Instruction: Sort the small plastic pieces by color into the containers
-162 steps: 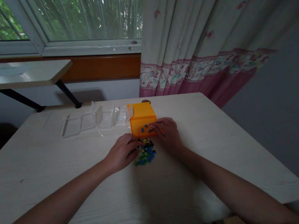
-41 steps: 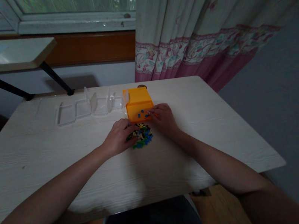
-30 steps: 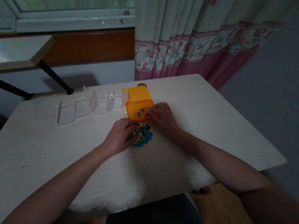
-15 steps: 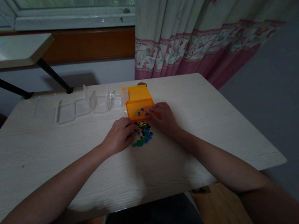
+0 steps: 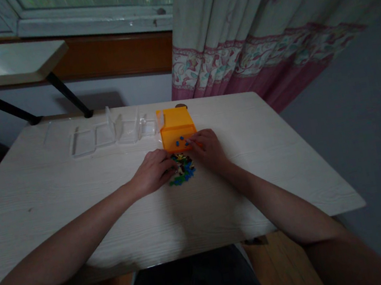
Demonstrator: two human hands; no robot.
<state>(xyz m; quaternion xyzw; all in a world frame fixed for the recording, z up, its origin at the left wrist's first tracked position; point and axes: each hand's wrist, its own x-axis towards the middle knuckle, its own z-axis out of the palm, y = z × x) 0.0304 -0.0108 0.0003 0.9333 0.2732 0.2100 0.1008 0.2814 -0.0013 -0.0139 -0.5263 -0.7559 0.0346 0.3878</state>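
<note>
An open orange-yellow box (image 5: 170, 145) lies on the table, its lid folded back and several small blue pieces (image 5: 177, 143) inside. In front of it is a pile of tiny blue, green, yellow and dark pieces (image 5: 185, 174). My left hand (image 5: 152, 171) rests at the pile's left side, fingers curled beside the box's near edge; what they hold, if anything, is hidden. At the box's right front corner, my right hand (image 5: 209, 149) is closed around a slim orange tool (image 5: 199, 145), its kind unclear, pointing in at the blue pieces.
Several clear plastic containers (image 5: 85, 153) with raised lids stand in a row left of the box. A raised shelf (image 5: 38, 72) on black legs is at the back left. A round brown object (image 5: 181, 106) sits behind the box, near the curtain (image 5: 200, 68). The table's (image 5: 119, 240) edge runs close to my body.
My left fingers have shifted slightly at the pile's edge. The right hand stays at the box corner, and the blue pieces lie almost as before.
</note>
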